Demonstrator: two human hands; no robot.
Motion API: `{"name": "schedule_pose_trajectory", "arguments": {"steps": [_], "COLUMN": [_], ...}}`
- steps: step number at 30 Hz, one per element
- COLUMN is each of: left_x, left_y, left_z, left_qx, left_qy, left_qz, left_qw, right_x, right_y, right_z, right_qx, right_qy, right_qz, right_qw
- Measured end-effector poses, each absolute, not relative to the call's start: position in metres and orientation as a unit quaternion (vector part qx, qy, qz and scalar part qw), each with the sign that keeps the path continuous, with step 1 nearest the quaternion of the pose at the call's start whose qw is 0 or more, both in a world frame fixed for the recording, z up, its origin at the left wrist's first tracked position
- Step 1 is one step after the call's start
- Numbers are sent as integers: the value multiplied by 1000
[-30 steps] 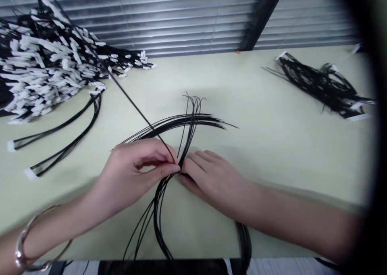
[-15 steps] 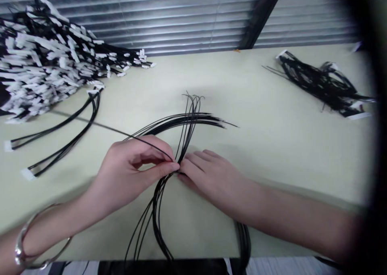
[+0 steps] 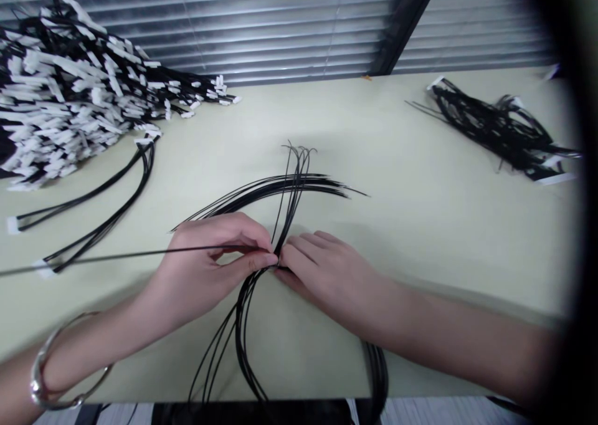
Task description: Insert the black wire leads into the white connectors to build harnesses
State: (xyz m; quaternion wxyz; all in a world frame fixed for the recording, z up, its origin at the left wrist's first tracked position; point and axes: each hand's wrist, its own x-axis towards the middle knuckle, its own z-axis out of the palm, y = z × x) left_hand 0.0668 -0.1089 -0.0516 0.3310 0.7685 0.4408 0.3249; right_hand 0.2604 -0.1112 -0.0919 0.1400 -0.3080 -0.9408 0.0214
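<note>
Heap at far left: black cables with white ends (image 3: pixel 70 95); two separate white-ended cables (image 3: pixel 125 212) lie just below it on the table (image 3: pixel 420 225), best left undisturbed by the elbow.
Long single wire (image 3: pixel 116 256): runs from the left edge across the left hand to its fingertips; its free length wants slack, so it does not tug at the pinch.
Left hand (image 3: pixel 196 275): thumb and forefinger closed on the single wire, right beside the bundle; a pinch this near the end should steer it best.
Wire arc (image 3: pixel 261 192): lies behind the hands, crossing the bundle's upper strands, so any lift calls for care against snagging.
Bundle (image 3: pixel 242 325): passes between the hands, frayed tips fanned above, strands curving below.
Right hand (image 3: pixel 322 266): fingers curled against the bundle; fingertips hidden, so its exact grip cannot be told. A steady hold there would help.
Clump at right (image 3: pixel 490 129): black cables, well apart.
</note>
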Motion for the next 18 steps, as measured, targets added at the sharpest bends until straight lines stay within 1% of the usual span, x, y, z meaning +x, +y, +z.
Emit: {"name": "schedule_pose_trajectory", "arguments": {"steps": [7,13,18], "left_x": [66,63,64], "left_y": [-110,-110,-110], "left_z": [-52,-55,-54], "left_qx": [783,775,773], "left_qy": [441,438,454], "left_qz": [315,317,315], "left_qw": [306,328,312], "right_x": [260,260,260], "right_y": [-112,-111,-111], "right_z": [-92,-94,-94], "right_qx": [-304,-309,-308], "right_qy": [-941,-941,-940], "right_qz": [23,24,23], "right_qw": [144,139,144]}}
